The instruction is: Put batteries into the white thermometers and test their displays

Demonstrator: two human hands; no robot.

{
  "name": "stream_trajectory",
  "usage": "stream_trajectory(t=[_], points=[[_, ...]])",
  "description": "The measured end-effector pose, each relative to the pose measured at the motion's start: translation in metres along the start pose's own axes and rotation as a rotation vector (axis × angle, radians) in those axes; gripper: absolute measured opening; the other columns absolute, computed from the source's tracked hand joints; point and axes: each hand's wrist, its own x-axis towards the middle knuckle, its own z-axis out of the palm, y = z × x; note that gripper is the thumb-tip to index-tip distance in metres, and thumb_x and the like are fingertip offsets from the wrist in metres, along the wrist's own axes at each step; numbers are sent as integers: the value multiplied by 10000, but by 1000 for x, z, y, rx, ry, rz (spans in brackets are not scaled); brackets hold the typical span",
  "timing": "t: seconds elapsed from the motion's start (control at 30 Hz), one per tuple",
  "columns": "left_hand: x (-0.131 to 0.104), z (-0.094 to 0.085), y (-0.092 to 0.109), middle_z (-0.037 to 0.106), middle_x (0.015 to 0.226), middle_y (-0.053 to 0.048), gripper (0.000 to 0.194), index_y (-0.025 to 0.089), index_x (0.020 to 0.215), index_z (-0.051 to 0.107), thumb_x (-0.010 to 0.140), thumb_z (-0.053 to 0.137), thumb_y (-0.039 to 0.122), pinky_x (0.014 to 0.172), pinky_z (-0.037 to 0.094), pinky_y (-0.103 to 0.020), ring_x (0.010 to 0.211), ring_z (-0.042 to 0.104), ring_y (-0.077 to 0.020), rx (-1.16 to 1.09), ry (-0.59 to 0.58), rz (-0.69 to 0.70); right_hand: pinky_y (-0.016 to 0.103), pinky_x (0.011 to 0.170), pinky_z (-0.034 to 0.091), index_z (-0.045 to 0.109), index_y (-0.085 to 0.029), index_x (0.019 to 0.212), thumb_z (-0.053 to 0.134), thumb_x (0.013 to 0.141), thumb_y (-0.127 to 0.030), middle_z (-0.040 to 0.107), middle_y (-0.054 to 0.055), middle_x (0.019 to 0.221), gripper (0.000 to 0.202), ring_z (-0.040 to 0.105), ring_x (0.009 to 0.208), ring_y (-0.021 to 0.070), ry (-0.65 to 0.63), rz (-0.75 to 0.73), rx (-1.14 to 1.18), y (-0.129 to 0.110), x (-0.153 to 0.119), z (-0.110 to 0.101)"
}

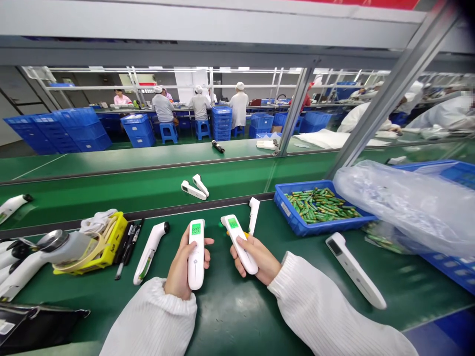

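In my left hand (180, 264) is a white infrared thermometer (196, 267), held upright with the thumb on its front; its small screen glows green. My right hand (261, 257) grips a second white infrared thermometer (245, 254), tilted to the left, its screen also lit green. Something yellow shows behind the right fingers, mostly hidden. Just beyond that hand lies another white thermometer (254, 215). Left of my left hand rests a thermometer with its battery bay open (150, 254). One more thermometer (356, 272) lies to the right of my right arm.
A blue tray (297, 228) of green batteries stands at the back right, beside a clear plastic bag (411, 202). At left are a yellow basket (118, 240), black pens (128, 244) and a black pouch (37, 324). Two thermometers (195, 188) lie on the green belt (237, 179). Co-workers sit beyond.
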Motion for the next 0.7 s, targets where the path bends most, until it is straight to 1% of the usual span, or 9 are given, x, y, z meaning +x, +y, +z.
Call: stream_trajectory(t=[0.07, 0.13, 0.2, 0.27, 0.33, 0.43, 0.5, 0.6, 0.7], points=[[-2, 2, -1, 649, 929, -44, 838, 255, 1470, 161, 777, 632, 251, 582, 499, -245, 624, 556, -124, 16, -23, 10, 185, 291, 362, 424, -199, 933, 697, 741, -534, 574, -50, 621, 473, 495, 346, 91, -15, -17, -14, 3, -1, 2], [-4, 5, -3, 636, 991, -36, 915, 304, 1481, 97, 767, 662, 215, 666, 515, -268, 682, 572, -124, 41, -68, 28, 179, 314, 376, 426, -200, 898, 730, 730, -477, 568, -55, 643, 444, 491, 357, 76, -22, -54, -56, 5, -3, 6], [-6, 7, -4, 616, 1068, -41, 943, 345, 1484, 61, 780, 677, 231, 697, 512, -279, 736, 583, -129, 58, -125, 51, 176, 355, 395, 460, -192, 954, 749, 731, -417, 570, -48, 683, 429, 507, 391, 67, -45, -99, -112, 5, -7, 10], [-9, 8, -6, 615, 1055, -37, 940, 357, 1486, 48, 796, 679, 264, 706, 505, -289, 748, 583, -136, 72, -186, 75, 177, 388, 413, 477, -193, 1096, 720, 770, -409, 575, -30, 741, 460, 528, 433, 66, -99, -139, -150, 5, -11, 14], [-12, 9, -6, 631, 936, -15, 926, 347, 1490, 27, 820, 663, 283, 716, 494, -290, 723, 574, -135, 91, -239, 103, 180, 397, 427, 442, -210, 1219, 663, 820, -432, 578, -11, 795, 508, 550, 458, 71, -159, -165, -164, 4, -15, 17], [-16, 9, -6, 627, 803, 8, 915, 340, 1488, -35, 857, 624, 282, 723, 488, -307, 689, 567, -141, 118, -273, 142, 163, 365, 407, 388, -230, 1276, 606, 863, -443, 578, -9, 798, 514, 567, 442, 78, -195, -166, -165, 4, -18, 18], [-17, 10, -6, 624, 808, 9, 905, 346, 1486, -46, 866, 610, 276, 713, 485, -312, 669, 561, -140, 125, -274, 146, 147, 342, 380, 377, -235, 1282, 584, 879, -432, 570, -16, 783, 494, 559, 421, 74, -195, -162, -159, 5, -20, 17], [-19, 10, -5, 624, 908, -9, 888, 358, 1489, -2, 857, 614, 261, 676, 476, -295, 660, 554, -129, 111, -267, 121, 143, 337, 374, 386, -231, 1285, 545, 896, -413, 560, -20, 762, 458, 551, 415, 74, -200, -165, -122, 5, -20, 15], [-19, 10, -3, 625, 979, -28, 889, 365, 1488, 22, 845, 623, 243, 660, 472, -288, 681, 562, -132, 91, -280, 126, 152, 333, 378, 389, -217, 1295, 503, 901, -406, 567, -9, 756, 451, 554, 415, 86, -214, -160, -80, 6, -20, 15]])
